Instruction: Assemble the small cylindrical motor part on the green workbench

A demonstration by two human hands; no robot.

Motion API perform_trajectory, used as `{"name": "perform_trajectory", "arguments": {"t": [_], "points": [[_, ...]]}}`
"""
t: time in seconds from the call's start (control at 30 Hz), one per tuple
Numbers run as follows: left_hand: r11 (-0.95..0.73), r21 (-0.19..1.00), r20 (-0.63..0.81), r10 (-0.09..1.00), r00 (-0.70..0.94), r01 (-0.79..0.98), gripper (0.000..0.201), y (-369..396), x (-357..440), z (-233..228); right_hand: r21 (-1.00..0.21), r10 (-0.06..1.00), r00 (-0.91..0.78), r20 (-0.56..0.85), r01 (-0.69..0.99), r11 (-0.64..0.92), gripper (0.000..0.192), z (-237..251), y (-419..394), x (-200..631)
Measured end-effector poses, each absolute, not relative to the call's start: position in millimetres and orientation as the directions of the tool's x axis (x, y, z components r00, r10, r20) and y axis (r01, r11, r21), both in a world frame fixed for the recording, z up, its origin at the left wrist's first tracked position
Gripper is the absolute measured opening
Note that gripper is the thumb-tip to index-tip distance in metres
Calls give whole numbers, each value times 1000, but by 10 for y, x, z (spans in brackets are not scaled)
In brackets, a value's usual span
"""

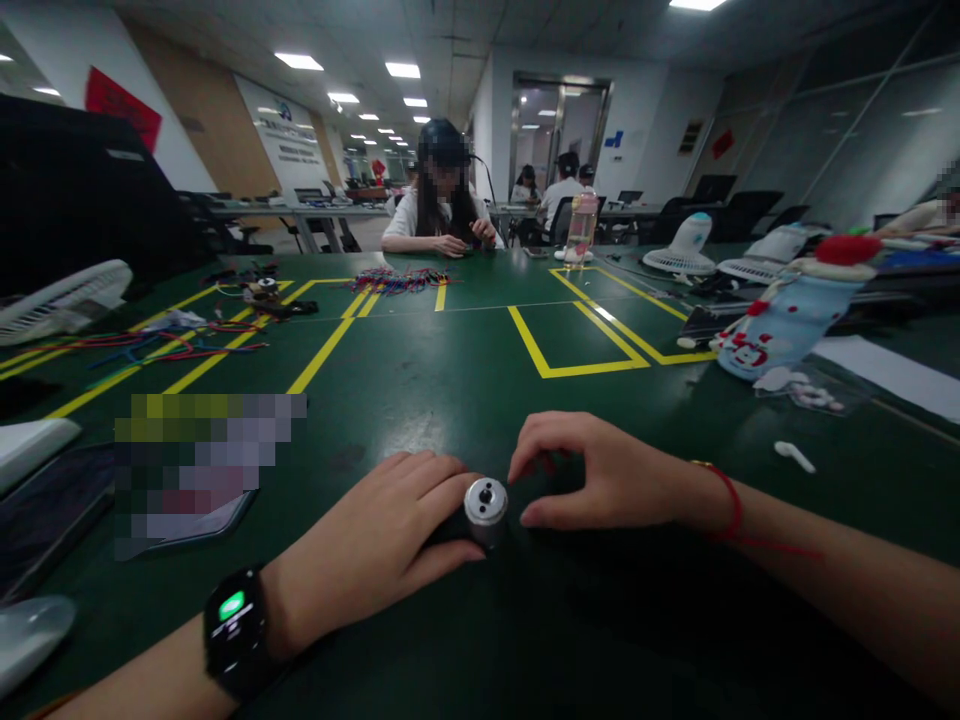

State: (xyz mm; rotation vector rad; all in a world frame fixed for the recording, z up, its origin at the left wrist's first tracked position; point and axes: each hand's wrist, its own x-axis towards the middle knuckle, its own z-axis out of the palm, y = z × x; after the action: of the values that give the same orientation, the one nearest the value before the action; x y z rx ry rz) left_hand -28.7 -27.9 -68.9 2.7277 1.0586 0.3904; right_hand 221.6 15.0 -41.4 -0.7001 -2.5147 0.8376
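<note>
L wrist (pixel 276 605): blk smartwatch (pixel 237 640), rounded case, dk strap, lit screen w/ green icon (pixel 232 605) & small white marks. R wrist (pixel 694 492): thin red cord bracelet (pixel 737 510), gold-ish bit (pixel 702 463) at wrist's upper edge, loose cord end (pixel 780 547) along forearm.

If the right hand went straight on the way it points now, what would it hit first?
Most likely the cylinder, just ahead of the right hand, with the left hand around its far side. A gap shows between, though one view leaves depth uncertain.
</note>
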Motion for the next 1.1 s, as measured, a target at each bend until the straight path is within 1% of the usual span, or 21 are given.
{"name": "perform_trajectory", "arguments": {"t": [0.07, 0.17, 0.23, 0.33, 0.37, 0.43, 0.47, 0.53, 0.63, 0.7, 0.87, 0.97, 1.1], "points": [[-727, 261, 172, 683, 710, 635, 32, -310, -325, -646, -620, 556, -823, 119, 376, 688, 32, -422, 161, 2215], [-729, 253, 171, 681, 712, 636, 30, -315, -398, -612, -604, 503, -860, 86, 357, 712, 20, -472, 204, 2162], [-730, 250, 165, 680, 715, 636, 30, -290, -442, -627, -622, 512, -849, 132, 331, 710, 13, -494, 223, 2100], [-733, 244, 167, 677, 717, 635, 31, -241, -477, -679, -656, 623, -715, 318, 309, 689, 13, -470, 211, 1996], [-735, 241, 169, 675, 718, 634, 31, -229, -478, -697, -656, 642, -664, 384, 294, 695, 13, -454, 195, 1963], [-740, 230, 172, 670, 722, 632, 31, -214, -463, -723, -630, 627, -627, 463, 265, 730, 14, -427, 152, 1905], [-743, 224, 172, 668, 724, 631, 31, -210, -447, -733, -606, 601, -643, 474, 257, 753, 14, -422, 130, 1882], [-747, 212, 172, 663, 728, 630, 31, -207, -406, -748, -547, 553, -697, 456, 271, 792, 13, -429, 96, 1857], [-749, 200, 174, 661, 730, 632, 32, -198, -340, -764, -481, 541, -724, 427, 325, 814, 12, -457, 83, 1873], [-750, 198, 173, 661, 731, 631, 30, -186, -301, -771, -451, 530, -728, 436, 332, 828, 14, -464, 92, 1910], [-757, 200, 179, 653, 736, 622, 29, -142, -190, -795, -353, 460, -746, 482, 315, 881, 17, -467, 115, 2031], [-754, 193, 178, 656, 733, 628, 27, -125, -121, -810, -378, 483, -725, 491, 323, 868, 18, -477, 122, 2089], [-757, 195, 183, 653, 735, 624, 27, -127, -74, -808, -459, 534, -718, 448, 328, 826, 16, -474, 123, 2134]]}}
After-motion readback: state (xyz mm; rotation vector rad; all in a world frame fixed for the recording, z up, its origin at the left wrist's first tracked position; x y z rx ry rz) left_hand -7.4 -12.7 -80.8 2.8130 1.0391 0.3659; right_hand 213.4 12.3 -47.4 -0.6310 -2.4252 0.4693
